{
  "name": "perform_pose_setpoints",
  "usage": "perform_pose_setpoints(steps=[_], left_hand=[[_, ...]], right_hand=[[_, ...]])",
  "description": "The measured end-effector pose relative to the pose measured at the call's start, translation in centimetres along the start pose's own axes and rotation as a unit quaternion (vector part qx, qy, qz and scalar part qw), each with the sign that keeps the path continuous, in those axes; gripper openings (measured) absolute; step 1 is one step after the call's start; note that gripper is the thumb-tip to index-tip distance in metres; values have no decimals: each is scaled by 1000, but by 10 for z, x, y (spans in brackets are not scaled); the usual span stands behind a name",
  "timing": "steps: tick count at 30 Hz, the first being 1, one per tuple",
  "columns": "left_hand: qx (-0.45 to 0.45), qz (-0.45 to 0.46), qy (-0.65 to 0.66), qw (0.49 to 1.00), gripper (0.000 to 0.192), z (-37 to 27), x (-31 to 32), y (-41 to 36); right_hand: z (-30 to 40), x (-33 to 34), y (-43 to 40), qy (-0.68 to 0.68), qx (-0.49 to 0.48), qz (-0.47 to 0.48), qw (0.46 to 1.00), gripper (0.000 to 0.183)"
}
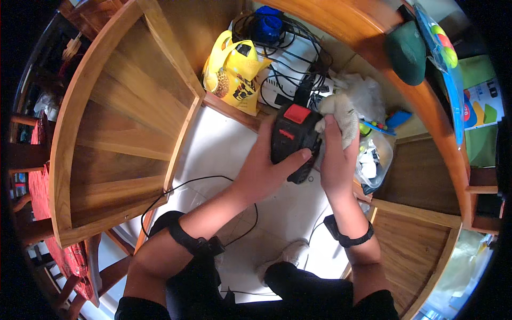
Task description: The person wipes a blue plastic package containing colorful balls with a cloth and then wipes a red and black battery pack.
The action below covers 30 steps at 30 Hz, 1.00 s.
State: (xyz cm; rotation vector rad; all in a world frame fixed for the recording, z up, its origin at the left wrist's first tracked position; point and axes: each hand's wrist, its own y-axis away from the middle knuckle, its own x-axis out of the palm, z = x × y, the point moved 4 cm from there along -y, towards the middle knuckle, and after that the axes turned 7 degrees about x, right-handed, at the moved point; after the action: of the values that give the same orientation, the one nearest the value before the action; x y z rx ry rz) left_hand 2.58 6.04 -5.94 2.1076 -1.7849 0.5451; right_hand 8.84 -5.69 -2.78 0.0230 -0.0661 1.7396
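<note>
My left hand (266, 166) grips a black device with red parts (298, 138), its thumb lying across the front; the exact kind of device is unclear. A whitish knit glove or cloth (340, 116) is in my right hand (338, 160), pressed near the device's right side. Behind the device, inside the cabinet, lie a white box-shaped appliance (276, 88) and tangled black cables (286, 60). A yellow plastic bag (236, 80) stands left of them. Beyond my right hand is a clear plastic container (374, 160) with white items inside.
Wooden cabinet doors stand open at left (120, 120) and lower right (416, 244). A curved wooden edge (420, 100) runs above the cabinet, bearing a dark green object (406, 54) and a blue package (452, 88). A thin black cable (192, 180) loops beside my left forearm.
</note>
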Motion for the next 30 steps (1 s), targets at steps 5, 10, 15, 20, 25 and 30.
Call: perform_pose_setpoints(steps=[5,10,15,20,25,30], left_hand=[[151,11,-351,924,81,-9,-15,-2],[159,13,-421,893,82,-7,-12,3],[134,21,-428,894,75,-6,-18,1],[-155,-5,118,981,43,20,-39,-12],[-223,4,252,942,45,31,-29,-1],[-250,19,271,929,44,26,-28,2]], right_hand=[[-15,-10,-9,-85,131,139,978,29],[-31,-6,-9,-73,172,110,976,27],[-45,-9,-12,-85,222,96,967,26],[-57,-4,-8,-187,391,96,896,24],[-61,4,-6,-194,381,98,899,22],[-65,3,-6,-183,374,94,904,21]])
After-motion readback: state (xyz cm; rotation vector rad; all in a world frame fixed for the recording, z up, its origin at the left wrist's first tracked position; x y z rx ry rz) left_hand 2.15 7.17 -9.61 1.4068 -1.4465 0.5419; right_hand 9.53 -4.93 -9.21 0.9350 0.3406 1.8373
